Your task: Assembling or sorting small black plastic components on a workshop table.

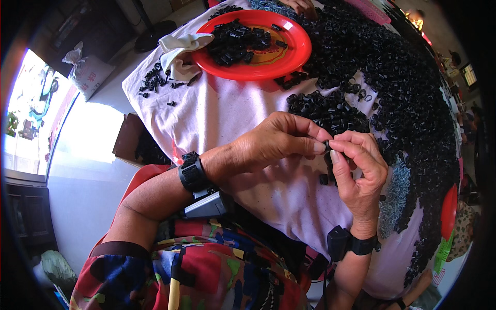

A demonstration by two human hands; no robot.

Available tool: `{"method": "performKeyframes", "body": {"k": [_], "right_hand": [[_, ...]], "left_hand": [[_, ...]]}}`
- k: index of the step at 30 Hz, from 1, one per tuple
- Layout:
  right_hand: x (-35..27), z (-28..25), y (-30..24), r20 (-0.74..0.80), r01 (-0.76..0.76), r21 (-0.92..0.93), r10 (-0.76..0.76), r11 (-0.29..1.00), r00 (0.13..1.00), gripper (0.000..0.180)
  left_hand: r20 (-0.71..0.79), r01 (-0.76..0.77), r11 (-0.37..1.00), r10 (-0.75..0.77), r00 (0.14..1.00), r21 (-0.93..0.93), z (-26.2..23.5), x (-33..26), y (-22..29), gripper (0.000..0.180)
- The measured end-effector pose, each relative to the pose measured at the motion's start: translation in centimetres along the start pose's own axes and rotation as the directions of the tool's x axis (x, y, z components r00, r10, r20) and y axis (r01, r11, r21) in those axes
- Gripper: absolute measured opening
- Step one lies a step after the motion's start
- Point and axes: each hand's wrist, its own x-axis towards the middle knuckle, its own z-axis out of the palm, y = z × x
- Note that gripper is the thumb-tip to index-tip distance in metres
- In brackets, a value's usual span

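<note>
Small black part (327, 146) is pinched narrowly between left hand (268, 147) and right hand (361, 173) fingertips at frame centre; slip risks loss into black pile (413, 103).

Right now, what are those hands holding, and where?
A small black plastic piece, pinched at its ends between the fingertips of the left hand and right hand.

- A white cloth (227, 111) covered the table.
- Pale floor (82, 196) lay left (glaring with sunlight).
- A white sack (85, 72) sat there, near a brown box (129, 137).
</note>
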Motion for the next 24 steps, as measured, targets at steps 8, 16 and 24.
{"method": "performKeyframes", "body": {"k": [8,16,24], "right_hand": [[0.0,0.6,0.1,0.071,-0.099,0.024,0.097,0.995,0.993,0.022],[0.1,1.4,0.5,0.152,0.038,-0.141,-0.017,0.989,0.988,0.013],[-0.2,0.5,1.3,0.119,-0.057,-0.363,0.107,0.930,0.987,0.017]], "left_hand": [[-0.082,-0.083,0.980,0.070,0.994,-0.179,-2.3,-0.2,1.5,0.026],[-0.142,-0.019,0.999,0.013,0.990,-0.042,-4.0,-0.3,1.6,0.021],[-0.062,0.019,1.000,-0.018,0.998,0.014,-4.7,-0.5,2.0,0.019]]}}
